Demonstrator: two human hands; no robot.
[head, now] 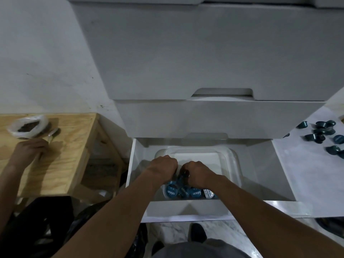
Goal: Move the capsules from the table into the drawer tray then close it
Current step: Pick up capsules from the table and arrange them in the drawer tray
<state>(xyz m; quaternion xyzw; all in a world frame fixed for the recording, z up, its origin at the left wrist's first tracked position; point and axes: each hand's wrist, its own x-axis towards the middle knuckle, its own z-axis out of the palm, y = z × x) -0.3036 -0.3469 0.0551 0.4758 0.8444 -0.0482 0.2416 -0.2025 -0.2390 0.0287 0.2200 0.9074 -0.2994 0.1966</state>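
White drawer (260,174) stands open; right grip (197,174) pinches a capsule (185,173) low in clear tray (230,155), left grip (163,168) curled, contents hidden, likely for gentle release.

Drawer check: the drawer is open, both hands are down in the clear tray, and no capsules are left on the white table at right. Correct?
Wrong on one point: the head view shows loose capsules lying on the white table. The rest stands: the drawer is open, and the left hand and right hand are down in the clear tray.
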